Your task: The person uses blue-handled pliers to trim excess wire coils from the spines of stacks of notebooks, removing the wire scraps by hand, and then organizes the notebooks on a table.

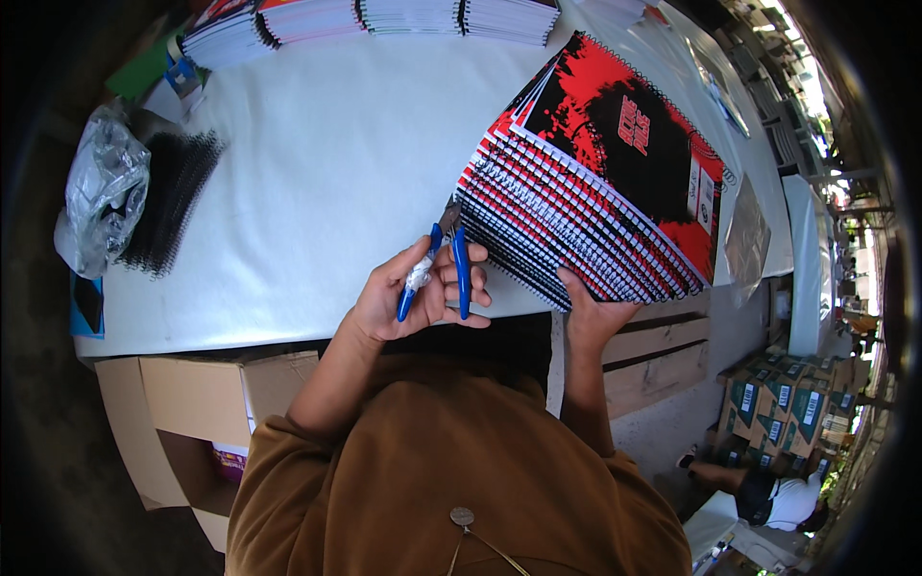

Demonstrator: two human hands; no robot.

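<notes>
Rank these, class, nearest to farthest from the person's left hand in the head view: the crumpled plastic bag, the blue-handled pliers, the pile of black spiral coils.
1. blue-handled pliers: gripped in the left hand itself.
2. pile of black spiral coils: on the white table, up and to the left.
3. crumpled plastic bag: at the table's left edge, beyond the coils.

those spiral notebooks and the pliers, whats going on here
A person in a brown top works at a white-covered table. Their left hand grips blue-handled pliers, the nose set against the wire binding at the corner of a fanned stack of red and black spiral notebooks. Their right hand props that stack up from beneath, tilted on the table edge. More notebooks line the far edge, and loose black spiral coils lie beside a crumpled plastic bag on the left.
</notes>
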